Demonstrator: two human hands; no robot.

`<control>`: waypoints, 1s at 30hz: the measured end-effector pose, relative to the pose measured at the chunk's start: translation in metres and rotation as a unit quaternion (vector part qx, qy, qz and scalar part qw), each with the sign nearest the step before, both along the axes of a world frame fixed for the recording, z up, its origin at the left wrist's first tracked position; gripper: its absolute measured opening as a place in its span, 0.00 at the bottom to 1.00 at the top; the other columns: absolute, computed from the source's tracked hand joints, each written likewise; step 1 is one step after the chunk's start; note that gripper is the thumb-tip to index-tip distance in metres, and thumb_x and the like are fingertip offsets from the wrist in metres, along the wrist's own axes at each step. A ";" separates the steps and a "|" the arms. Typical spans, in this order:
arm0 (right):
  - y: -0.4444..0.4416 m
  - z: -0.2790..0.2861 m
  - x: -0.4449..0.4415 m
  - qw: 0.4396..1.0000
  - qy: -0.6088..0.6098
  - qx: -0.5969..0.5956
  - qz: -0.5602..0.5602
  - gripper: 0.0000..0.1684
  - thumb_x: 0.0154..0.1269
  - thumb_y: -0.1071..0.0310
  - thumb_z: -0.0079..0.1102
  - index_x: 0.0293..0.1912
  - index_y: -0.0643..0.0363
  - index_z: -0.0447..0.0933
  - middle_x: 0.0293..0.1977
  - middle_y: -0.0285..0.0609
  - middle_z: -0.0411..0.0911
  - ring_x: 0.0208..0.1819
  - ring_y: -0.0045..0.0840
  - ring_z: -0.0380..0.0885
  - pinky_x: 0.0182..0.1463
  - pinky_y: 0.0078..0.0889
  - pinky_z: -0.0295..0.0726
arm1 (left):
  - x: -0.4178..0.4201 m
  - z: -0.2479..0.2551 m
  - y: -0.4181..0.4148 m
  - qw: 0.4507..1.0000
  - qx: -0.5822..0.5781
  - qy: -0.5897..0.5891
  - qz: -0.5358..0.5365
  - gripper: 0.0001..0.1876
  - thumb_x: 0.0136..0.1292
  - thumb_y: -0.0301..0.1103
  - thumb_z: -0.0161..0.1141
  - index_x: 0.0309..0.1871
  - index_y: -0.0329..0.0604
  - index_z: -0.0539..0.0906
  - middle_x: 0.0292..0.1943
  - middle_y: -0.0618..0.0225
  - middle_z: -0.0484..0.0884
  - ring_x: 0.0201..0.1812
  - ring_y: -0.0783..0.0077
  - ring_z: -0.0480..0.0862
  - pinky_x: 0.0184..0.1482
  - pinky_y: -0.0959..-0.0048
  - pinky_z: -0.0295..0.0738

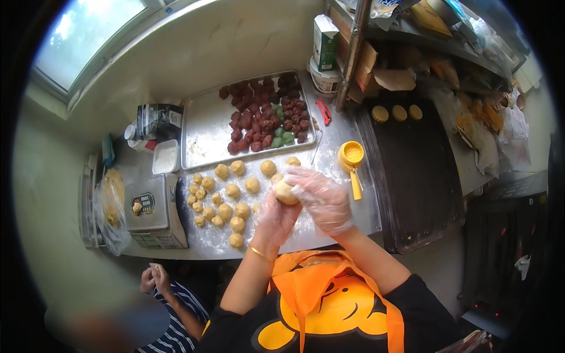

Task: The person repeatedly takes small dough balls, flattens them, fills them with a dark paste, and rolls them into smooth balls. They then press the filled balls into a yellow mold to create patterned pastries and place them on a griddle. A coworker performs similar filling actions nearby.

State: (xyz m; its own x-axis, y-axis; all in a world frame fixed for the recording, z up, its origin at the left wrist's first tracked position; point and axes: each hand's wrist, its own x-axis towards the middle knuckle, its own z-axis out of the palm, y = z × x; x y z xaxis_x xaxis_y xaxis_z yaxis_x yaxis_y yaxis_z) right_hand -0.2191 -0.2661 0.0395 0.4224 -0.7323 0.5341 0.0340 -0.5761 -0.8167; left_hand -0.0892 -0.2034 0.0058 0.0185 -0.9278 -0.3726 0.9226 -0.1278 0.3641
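Observation:
Both of my hands wear clear plastic gloves and meet around one pale dough ball [286, 193] above the floured steel worktop [304, 236]. My left hand [274, 219] cups it from below and the left. From the right, the fingers of my right hand [321, 200] curl over it. Round yellow dough balls [232, 190] of larger and smaller size lie to the left of my hands and just beyond them. A yellow mooncake press [352, 154] with a patterned face lies to the right of my right hand.
A metal tray [203, 132] holds dark red and green filling balls. Three molded cakes [399, 113] sit on a black baking tray [410, 185]. At left are a scale [152, 198], a white powder tub [166, 157] and bagged dough [113, 198]. A red cutter [323, 111] lies behind; another person's hands [155, 279] show lower left.

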 end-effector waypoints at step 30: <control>-0.065 -0.086 -0.070 0.882 0.324 0.227 -0.258 0.17 0.75 0.56 0.56 0.38 0.58 0.84 0.43 0.52 0.86 0.44 0.48 0.84 0.47 0.52 0.81 | -0.018 -0.008 0.007 0.995 0.050 0.051 -0.072 0.26 0.82 0.46 0.49 0.51 0.22 0.80 0.59 0.34 0.80 0.68 0.38 0.76 0.67 0.55 0.83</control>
State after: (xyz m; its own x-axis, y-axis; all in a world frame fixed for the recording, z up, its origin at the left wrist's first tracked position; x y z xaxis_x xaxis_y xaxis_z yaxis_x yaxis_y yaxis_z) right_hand -0.2890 -0.3307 -0.0461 0.0793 -0.9923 -0.0951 -0.6945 0.0135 -0.7194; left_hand -0.1072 -0.1961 -0.0022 -0.1536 -0.8762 -0.4569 0.9235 -0.2917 0.2489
